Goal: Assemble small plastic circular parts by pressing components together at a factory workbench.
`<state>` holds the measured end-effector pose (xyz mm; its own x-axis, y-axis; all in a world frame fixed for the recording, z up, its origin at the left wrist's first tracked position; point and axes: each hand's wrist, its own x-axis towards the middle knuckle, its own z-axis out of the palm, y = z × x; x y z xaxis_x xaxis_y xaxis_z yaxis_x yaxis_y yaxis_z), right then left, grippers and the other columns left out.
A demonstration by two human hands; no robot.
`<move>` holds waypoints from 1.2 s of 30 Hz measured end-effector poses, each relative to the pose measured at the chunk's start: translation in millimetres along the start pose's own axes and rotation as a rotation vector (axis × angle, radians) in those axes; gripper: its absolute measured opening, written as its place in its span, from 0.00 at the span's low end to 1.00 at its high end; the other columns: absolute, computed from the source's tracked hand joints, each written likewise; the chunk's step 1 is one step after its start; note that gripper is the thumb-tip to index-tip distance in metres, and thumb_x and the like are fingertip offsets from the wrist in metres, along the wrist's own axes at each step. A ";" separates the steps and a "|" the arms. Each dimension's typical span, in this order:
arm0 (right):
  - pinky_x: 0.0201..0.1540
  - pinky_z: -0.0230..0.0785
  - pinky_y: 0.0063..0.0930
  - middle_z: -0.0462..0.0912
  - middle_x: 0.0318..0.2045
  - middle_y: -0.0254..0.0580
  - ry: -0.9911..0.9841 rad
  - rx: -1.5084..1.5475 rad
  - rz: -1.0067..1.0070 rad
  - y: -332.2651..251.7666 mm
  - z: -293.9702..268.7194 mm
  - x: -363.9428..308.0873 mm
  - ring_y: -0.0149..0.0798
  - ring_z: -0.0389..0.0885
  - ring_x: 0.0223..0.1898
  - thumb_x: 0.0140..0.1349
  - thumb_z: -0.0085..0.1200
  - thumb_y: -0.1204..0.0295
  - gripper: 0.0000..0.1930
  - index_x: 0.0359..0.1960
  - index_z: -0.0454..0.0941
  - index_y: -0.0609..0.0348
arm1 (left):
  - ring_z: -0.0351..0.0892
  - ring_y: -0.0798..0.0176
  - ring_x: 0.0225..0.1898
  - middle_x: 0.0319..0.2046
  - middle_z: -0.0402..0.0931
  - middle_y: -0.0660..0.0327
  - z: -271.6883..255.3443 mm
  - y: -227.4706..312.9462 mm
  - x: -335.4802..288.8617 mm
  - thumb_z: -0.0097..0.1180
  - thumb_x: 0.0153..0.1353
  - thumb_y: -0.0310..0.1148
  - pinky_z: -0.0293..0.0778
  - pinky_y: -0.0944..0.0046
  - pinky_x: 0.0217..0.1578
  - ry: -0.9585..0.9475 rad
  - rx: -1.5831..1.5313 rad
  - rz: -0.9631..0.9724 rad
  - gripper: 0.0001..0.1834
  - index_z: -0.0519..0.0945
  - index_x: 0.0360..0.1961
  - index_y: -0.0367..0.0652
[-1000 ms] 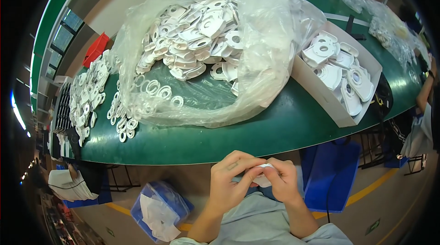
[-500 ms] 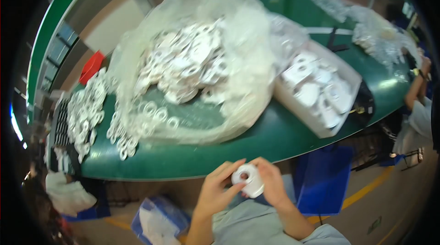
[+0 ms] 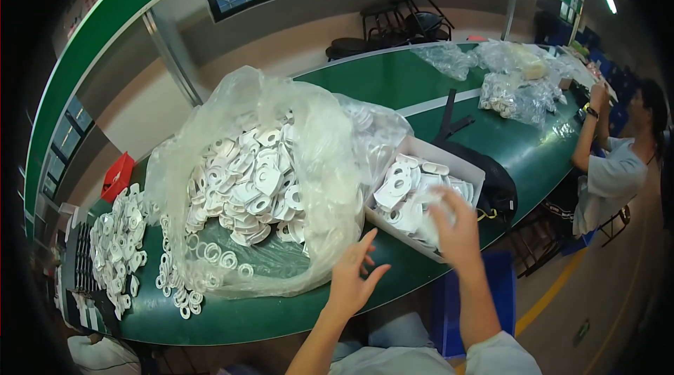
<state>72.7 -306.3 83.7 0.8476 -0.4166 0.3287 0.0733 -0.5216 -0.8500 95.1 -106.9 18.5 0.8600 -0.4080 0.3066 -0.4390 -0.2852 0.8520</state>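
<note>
My left hand (image 3: 353, 275) hangs over the table's front edge by the clear plastic bag, fingers apart and with nothing in it. Above the white box (image 3: 404, 233) is my right hand (image 3: 458, 229), blurred by motion. A smeared white shape lies at its fingertips, and I cannot make out whether the fingers hold it. Inside the box lie white plastic parts (image 3: 398, 185), flat and rounded, each with a round hole. A heap of similar white parts (image 3: 242, 182) fills the opened plastic bag (image 3: 323, 164) to the left.
White rings (image 3: 228, 260) lie at the bag's front. More white parts (image 3: 116, 241) are piled at the left, near a red bin (image 3: 117, 175) and black trays (image 3: 80, 255). A black bag (image 3: 491, 182) sits behind the box. A co-worker (image 3: 618, 171) works at the right; a blue bin (image 3: 502, 291) stands below.
Both hands held a white part with a hole at the front; now they are apart. My right hand has moved up to the box, my left toward the bag. The view has tilted up.
</note>
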 end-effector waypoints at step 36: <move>0.57 0.60 0.41 0.69 0.58 0.55 0.063 0.146 0.311 64.9 -103.3 -84.8 0.49 0.69 0.54 0.60 0.49 0.72 0.27 0.62 0.64 0.70 | 0.73 0.58 0.28 0.26 0.68 0.61 46.7 47.1 -67.9 0.54 0.54 0.37 0.70 0.61 0.25 0.115 0.142 0.505 0.13 0.73 0.38 0.42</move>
<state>-48.8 -381.7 43.2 0.8072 -0.5865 0.0658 -0.1052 -0.2526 -0.9618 3.8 -133.1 18.0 0.5520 -0.4295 0.7147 -0.8295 -0.1953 0.5233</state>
